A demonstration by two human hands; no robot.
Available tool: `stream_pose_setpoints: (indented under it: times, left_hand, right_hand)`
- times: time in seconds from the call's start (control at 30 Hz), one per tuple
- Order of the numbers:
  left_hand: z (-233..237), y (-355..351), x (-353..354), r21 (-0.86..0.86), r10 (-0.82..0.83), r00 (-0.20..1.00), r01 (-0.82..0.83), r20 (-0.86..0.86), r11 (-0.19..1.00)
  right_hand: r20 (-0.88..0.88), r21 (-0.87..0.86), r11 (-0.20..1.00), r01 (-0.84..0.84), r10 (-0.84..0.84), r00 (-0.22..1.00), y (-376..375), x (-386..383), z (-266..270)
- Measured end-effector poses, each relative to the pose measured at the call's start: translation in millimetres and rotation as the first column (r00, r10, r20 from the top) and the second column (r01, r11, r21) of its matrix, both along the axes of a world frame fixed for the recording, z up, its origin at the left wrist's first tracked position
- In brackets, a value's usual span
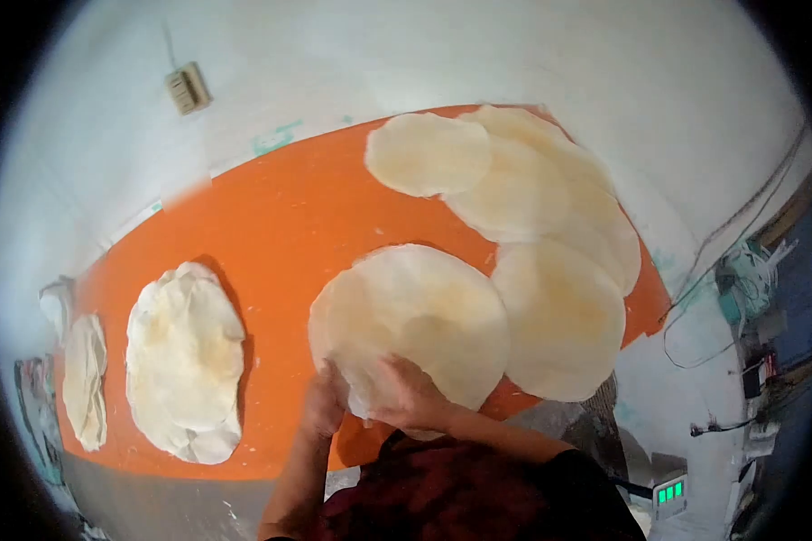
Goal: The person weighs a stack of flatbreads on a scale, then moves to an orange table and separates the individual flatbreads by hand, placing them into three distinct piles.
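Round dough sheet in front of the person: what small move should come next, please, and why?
Probably smooth the near edge of the front dough sheet gently between the left hand and right hand. That edge looks bunched there, while most of the sheet lies spread on the orange table.

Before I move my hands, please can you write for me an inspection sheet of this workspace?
Surface: orange table, pale marks on it
Job's things: front round sheet; overlapping round sheets at right; large pile and narrow pile at left
Clutter: blurred items off the table, at right
Hands: left hand and right hand at front sheet's near edge; grip unclear
Cables: thin cable looping off the table, at right
Surroundings: pale wall, beige box, green-lit display
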State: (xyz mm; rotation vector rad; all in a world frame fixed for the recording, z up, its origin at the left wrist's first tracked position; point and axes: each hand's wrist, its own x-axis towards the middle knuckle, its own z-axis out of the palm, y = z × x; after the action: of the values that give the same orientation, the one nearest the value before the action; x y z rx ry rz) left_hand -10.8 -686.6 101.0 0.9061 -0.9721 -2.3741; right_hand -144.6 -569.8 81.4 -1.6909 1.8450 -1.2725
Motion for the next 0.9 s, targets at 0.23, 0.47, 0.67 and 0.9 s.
stream_pose_setpoints:
  times: [0.23,0.47,0.67,0.9]
  left_hand:
    - [2,-19,55,-0.213,-0.192,0.980,0.200,0.058,0.956]
    - [128,-104,116,-0.396,-0.182,0.916,0.325,0.357,0.859]
    - [145,-256,234,-0.806,0.207,0.907,0.199,0.367,0.557]
    - [128,-340,366,-0.891,0.662,0.597,0.284,0.453,0.354]
  right_hand:
    - [0.528,0.141,0.984,-0.108,0.018,0.849,-47,62,29]
    - [0.619,0.395,0.895,0.205,-0.425,0.660,-35,-31,43]
    - [0.809,0.053,0.907,0.417,-0.284,0.515,-28,-16,142]
    - [0.725,0.052,0.837,0.545,-0.406,0.556,-51,26,158]
